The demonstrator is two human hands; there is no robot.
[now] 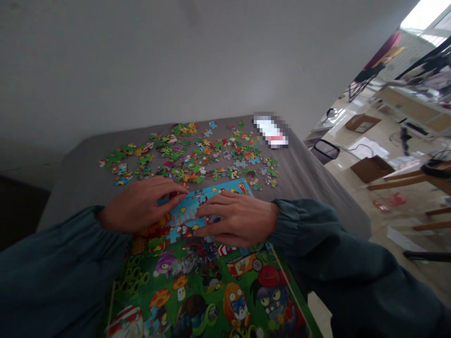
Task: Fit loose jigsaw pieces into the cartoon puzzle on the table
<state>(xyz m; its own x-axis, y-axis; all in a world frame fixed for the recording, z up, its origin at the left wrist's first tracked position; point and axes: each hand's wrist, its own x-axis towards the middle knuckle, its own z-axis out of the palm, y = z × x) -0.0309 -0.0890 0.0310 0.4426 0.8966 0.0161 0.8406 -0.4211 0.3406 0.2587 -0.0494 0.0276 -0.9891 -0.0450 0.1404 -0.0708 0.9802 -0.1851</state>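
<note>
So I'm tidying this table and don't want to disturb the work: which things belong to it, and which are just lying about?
In use:
- assembled puzzle picture
- loose puzzle pieces scattered beyond it
- left hand and right hand, both flat on the puzzle's upper part

Lying about:
- blurred white and red item at the far table edge
- cardboard boxes on the floor

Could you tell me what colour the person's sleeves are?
Dark teal sleeves, clearest in the head view.

I am seeing the colourful cartoon puzzle board (211,286) lying flat on the grey cloth, its blue top part sitting under both hands.
</note>
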